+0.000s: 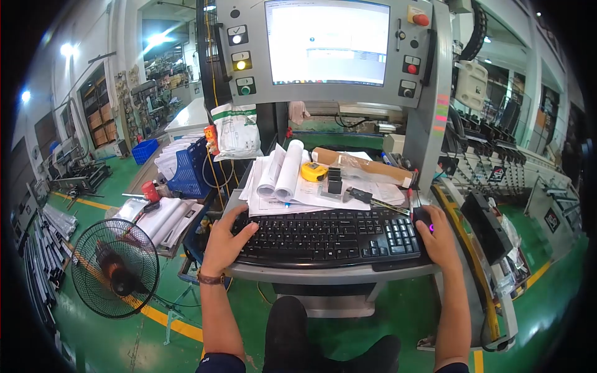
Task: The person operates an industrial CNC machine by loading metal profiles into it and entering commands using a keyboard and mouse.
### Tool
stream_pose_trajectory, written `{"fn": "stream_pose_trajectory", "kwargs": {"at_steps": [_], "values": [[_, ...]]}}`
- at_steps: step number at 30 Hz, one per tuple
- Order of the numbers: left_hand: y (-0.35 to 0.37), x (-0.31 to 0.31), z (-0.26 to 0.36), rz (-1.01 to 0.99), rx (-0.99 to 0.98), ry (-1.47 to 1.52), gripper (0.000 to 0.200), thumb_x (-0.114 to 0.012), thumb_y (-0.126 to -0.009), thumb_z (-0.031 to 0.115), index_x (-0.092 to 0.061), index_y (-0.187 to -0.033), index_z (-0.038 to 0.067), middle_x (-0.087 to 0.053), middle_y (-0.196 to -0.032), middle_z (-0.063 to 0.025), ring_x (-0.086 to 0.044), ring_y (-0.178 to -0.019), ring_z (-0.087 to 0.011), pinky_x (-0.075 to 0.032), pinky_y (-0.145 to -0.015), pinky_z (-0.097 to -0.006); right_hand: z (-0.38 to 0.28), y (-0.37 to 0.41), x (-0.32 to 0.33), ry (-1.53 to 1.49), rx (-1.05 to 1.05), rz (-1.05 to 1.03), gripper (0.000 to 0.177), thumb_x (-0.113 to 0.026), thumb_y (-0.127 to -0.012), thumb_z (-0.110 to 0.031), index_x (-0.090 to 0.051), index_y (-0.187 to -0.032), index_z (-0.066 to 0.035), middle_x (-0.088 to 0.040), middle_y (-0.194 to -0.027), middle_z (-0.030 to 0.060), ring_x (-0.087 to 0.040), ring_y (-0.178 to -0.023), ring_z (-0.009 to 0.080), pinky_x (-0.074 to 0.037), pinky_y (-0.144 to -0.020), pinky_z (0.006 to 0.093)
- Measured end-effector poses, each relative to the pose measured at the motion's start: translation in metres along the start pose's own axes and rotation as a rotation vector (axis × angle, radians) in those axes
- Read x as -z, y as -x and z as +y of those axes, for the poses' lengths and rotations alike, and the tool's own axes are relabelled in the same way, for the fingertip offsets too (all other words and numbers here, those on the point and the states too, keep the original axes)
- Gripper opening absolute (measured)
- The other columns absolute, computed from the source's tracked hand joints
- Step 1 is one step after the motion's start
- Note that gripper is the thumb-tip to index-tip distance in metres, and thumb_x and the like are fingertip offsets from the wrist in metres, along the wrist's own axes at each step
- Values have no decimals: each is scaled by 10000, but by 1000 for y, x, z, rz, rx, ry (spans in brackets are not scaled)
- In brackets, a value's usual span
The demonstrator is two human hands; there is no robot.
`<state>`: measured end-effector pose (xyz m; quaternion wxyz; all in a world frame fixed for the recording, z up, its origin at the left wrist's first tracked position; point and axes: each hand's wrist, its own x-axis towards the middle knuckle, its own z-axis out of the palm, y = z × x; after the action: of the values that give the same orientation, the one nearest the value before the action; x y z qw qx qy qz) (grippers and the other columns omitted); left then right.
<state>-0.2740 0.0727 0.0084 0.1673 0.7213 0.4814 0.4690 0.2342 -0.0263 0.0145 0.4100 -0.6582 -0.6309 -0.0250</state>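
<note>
A black keyboard (pixel 329 238) lies across the front of the grey console shelf. My left hand (pixel 227 240) rests at its left end, open, with the thumb spread from the fingers and pointing at the keys. To the right of the number pad, my right hand (pixel 440 235) is closed around a black computer mouse (pixel 422 216) with a small pink light. Behind the keyboard lie rolled white papers (pixel 289 171), a yellow tape measure (pixel 314 171) and small black blocks (pixel 334 181) on loose sheets. Above them a lit monitor (pixel 328 40) shows a window, too bright to read.
Push buttons (pixel 240 64) and a red emergency stop knob (pixel 420 20) flank the screen. A black fan (pixel 116 268) stands at left, near a blue crate (pixel 189 171). Machinery (pixel 491 158) stands at right. Yellow lines mark the green floor (pixel 249 311).
</note>
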Motion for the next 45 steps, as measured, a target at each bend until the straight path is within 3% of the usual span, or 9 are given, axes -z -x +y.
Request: {"fn": "stream_pose_trajectory", "kwargs": {"at_steps": [16,24,27,33,37,40,41,44,45], "values": [[4,0,0,110,-54,-18,605,-803,-1015,390,-686,-1422,-42,-763,-1335,-233,-720,-1256,-327,-510,-1116,-407,22,0,-4,28,13,57,428,-672,-1031,-271,-649,-1412,-76,-600,-1525,206,-616,-1371,459,-497,-1142,496],[85,-51,32,734,-219,139,270,-625,-1053,29,-697,-1294,-65,-719,-1324,-199,-656,-1262,-347,-507,-1100,-452,16,-1,-7,-107,74,139,650,-754,-995,-317,-562,-1523,9,-577,-1540,277,-551,-1446,457,-450,-1202,503],[156,-112,58,401,-382,168,251,-540,-969,-76,-704,-1157,-48,-743,-1157,-213,-688,-1074,-324,-545,-986,-440,17,-2,-9,-56,121,237,672,-784,-984,-357,-582,-1507,11,-591,-1520,293,-551,-1436,474,-446,-1209,512],[225,-294,88,-648,-259,292,204,-843,-931,159,-814,-1124,99,-823,-1044,-84,-779,-1007,-299,-586,-923,-434,25,7,11,-154,149,253,683,-816,-943,-375,-606,-1465,13,-579,-1483,297,-534,-1405,503,-417,-1187,575],[216,-366,139,-1072,-261,266,191,-826,-959,235,-806,-1084,93,-815,-1042,-98,-771,-1023,-333,-574,-906,-461,32,5,22,-442,44,204,580,-789,-974,-298,-622,-1467,-43,-564,-1521,239,-501,-1464,463,-396,-1221,538],[247,-417,97,-1033,-690,329,259,-793,-985,252,-766,-1187,92,-806,-1047,-97,-763,-1035,-335,-560,-953,-466,39,17,33,-705,-112,267,500,-744,-1009,-252,-635,-1453,-50,-572,-1536,213,-506,-1475,440,-382,-1252,513],[256,-428,95,-1175,-551,444,369,-792,-981,289,-724,-1275,78,-797,-999,-98,-760,-1018,-339,-555,-981,-489,39,27,43,-689,-195,283,480,-722,-1028,-256,-640,-1456,-54,-572,-1557,208,-510,-1475,442,-384,-1260,514],[244,-437,159,-1411,-770,436,454,-804,-980,327,-715,-1337,61,-800,-1047,-137,-761,-1047,-332,-563,-988,-511,64,103,80,-471,-362,270,495,-727,-1027,-274,-641,-1465,-59,-573,-1570,210,-513,-1476,440,-407,-1247,525],[245,-439,185,-1675,-359,568,594,-772,-999,475,-691,-1418,63,-790,-1149,-187,-754,-1110,-344,-574,-1002,-510,72,143,101,-389,-481,222,510,-733,-1021,-281,-640,-1472,-62,-585,-1559,212,-523,-1469,434,-421,-1237,527]]}}
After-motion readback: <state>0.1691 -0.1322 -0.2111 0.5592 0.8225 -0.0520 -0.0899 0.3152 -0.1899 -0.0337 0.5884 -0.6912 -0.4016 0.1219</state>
